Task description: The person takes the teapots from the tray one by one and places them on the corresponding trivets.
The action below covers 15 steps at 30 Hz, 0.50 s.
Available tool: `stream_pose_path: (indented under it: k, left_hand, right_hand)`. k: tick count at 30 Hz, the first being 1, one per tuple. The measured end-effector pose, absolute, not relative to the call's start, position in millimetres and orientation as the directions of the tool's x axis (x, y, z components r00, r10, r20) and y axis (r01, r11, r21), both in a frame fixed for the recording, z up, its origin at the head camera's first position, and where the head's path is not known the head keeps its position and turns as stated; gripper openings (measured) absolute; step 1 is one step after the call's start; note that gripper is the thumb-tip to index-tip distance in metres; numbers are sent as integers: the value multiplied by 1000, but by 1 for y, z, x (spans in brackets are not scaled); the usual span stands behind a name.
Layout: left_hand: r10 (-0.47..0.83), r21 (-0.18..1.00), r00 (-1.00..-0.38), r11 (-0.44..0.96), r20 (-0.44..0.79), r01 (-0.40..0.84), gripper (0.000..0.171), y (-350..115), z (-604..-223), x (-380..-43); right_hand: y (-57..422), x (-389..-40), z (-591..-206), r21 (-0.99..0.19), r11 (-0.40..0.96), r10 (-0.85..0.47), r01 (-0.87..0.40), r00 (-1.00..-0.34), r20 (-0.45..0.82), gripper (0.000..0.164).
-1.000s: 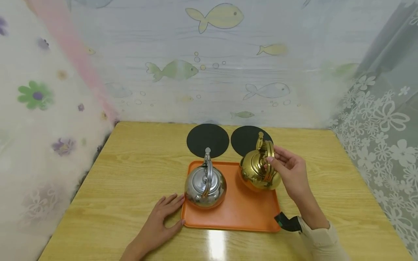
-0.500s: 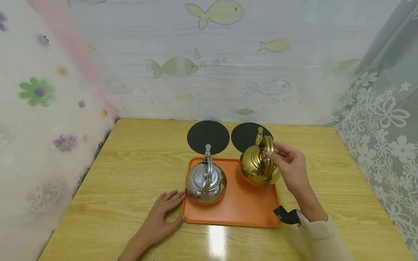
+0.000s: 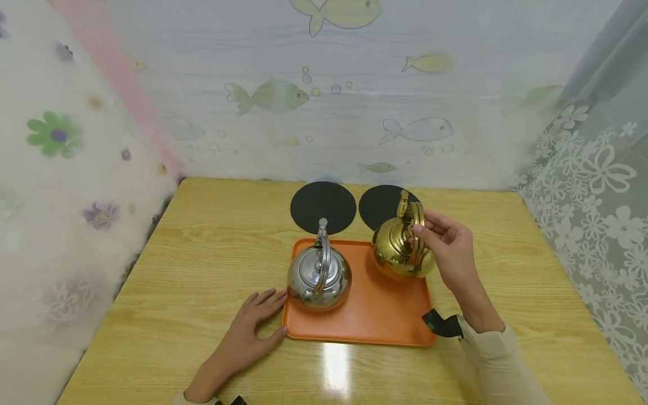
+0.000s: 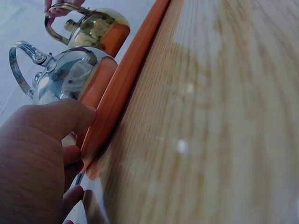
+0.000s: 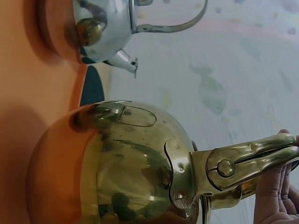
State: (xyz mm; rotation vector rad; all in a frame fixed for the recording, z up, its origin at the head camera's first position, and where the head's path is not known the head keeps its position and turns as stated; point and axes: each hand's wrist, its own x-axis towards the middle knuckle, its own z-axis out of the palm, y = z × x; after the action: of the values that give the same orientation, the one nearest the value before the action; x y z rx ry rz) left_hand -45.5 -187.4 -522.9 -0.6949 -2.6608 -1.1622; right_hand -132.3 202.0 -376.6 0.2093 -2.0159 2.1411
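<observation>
A shiny gold kettle (image 3: 397, 250) is at the right rear of the orange tray (image 3: 374, 315), its spout pointing away. My right hand (image 3: 452, 247) holds its raised handle (image 5: 261, 158) between thumb and fingers. Whether the kettle's base touches the tray, I cannot tell. On the tray's left side a silver kettle (image 3: 316, 287) stands upright with its handle up. Beside it my left hand (image 3: 248, 326) lies spread, thumb and fingertips touching the tray's left edge. In the left wrist view, the thumb (image 4: 70, 119) rests against the tray rim (image 4: 117, 88).
Two flat black discs (image 3: 323, 207) (image 3: 382, 205) lie side by side behind the tray on the wooden table (image 3: 217, 236). Part of the right disc is hidden by the gold kettle. A fish-patterned curtain (image 3: 273, 135) hangs along the table's back edge.
The whole scene shifts slightly upward in the head view. Both hands keep their places on the kettle handle and the tray edge, and neither kettle visibly moves against the tray.
</observation>
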Motion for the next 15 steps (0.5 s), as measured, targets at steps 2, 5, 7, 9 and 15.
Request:
stream_pose_path:
  k: [2,5,7,9,15]
  left_hand:
    - [351,654,-881,592,317,471,62,-187,-523,-46]
    - [348,658,-885,594,310,464,62,-187,-523,-45]
    - [346,661,-887,593,307,460,62,-187,-523,-44]
    - [344,664,-889,593,303,456,62,-187,-522,-44]
    - [351,663,-886,591,302,460,62,-187,-521,-45]
  right_hand:
    - [202,-133,-376,-970,-59,49,-235,-971,232,40]
    - [201,-136,-376,-969,-70,50,-235,-972,232,39]
    - [200,-137,-376,-968,-78,49,-240,-970,237,39]
    - [199,-140,-376,-966,-86,50,-245,-969,242,38]
    - [197,-145,-376,-959,-120,58,-258,-966,253,36]
